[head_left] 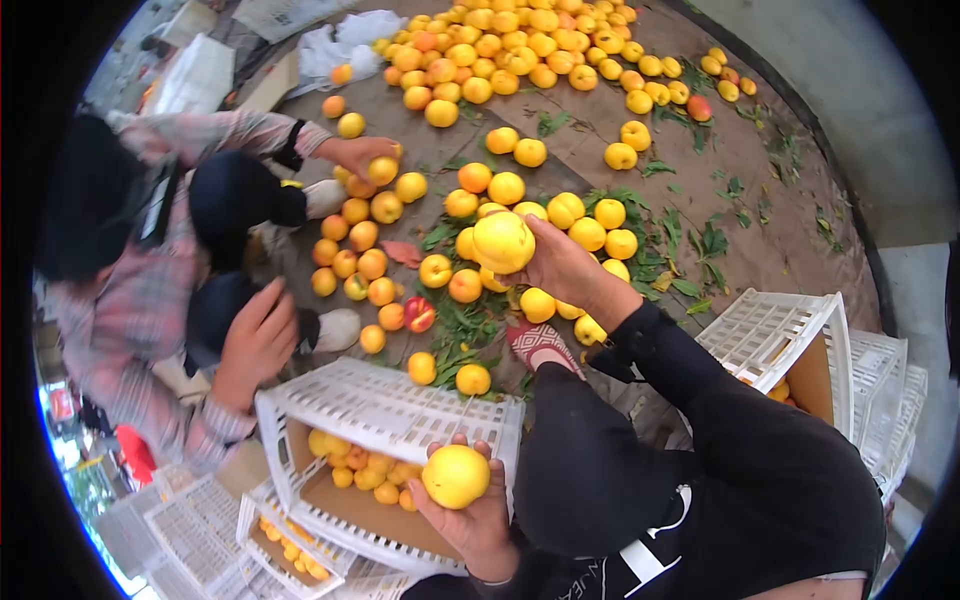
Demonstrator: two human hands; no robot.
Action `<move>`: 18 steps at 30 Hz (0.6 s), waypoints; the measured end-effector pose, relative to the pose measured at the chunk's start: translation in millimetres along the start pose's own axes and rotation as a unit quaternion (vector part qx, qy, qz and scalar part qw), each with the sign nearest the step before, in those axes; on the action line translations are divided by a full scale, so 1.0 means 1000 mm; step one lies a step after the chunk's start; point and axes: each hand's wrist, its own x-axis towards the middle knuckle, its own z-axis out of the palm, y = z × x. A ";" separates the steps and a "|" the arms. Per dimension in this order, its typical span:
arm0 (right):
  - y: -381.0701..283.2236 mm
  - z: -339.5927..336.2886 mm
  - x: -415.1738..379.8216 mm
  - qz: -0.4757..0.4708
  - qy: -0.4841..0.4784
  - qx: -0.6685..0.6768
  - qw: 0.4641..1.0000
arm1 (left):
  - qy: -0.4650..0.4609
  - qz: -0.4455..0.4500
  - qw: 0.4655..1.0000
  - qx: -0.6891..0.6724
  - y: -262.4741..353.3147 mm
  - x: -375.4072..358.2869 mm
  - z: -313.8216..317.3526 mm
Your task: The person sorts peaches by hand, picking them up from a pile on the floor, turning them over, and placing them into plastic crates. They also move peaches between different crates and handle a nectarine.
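A yellow peach [455, 476] rests in my left hand [478, 520], whose fingers curl round it from below, in front of a white crate [370, 410] that holds more fruit. My right hand [560, 262] grips another yellow peach [503, 243], held up over the loose fruit lying among green leaves on the brown ground. Both peaches look whole and mostly yellow. Part of my right palm is hidden behind its fruit.
At the left, a co-worker in a plaid shirt [130, 340] has one hand [362, 155] on loose fruit. A large fruit pile [500, 50] lies at the top. White crates [780, 335] stand at the right, and others [205, 525] at the lower left.
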 end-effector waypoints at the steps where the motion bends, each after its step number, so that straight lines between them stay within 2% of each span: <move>1: 0.003 0.019 -0.008 0.000 -0.012 -0.017 1.000 | 0.000 0.016 1.000 0.020 0.002 -0.011 -0.001; 5: 0.013 0.078 -0.044 0.025 -0.059 -0.072 0.995 | 0.038 0.081 0.995 0.039 0.007 -0.055 -0.007; 10: 0.025 0.119 -0.085 0.003 -0.116 -0.174 0.978 | 0.001 0.109 0.994 0.014 0.010 -0.098 -0.032; 12: 0.023 0.143 -0.107 0.029 -0.132 -0.153 0.979 | -0.027 0.096 0.995 -0.008 0.009 -0.113 -0.043; 16: 0.027 0.189 -0.148 0.002 -0.177 -0.149 0.973 | -0.126 0.077 0.989 -0.005 0.005 -0.139 -0.056; 18: 0.033 0.204 -0.161 0.015 -0.197 -0.120 0.973 | -0.115 0.085 0.989 0.021 0.000 -0.152 -0.053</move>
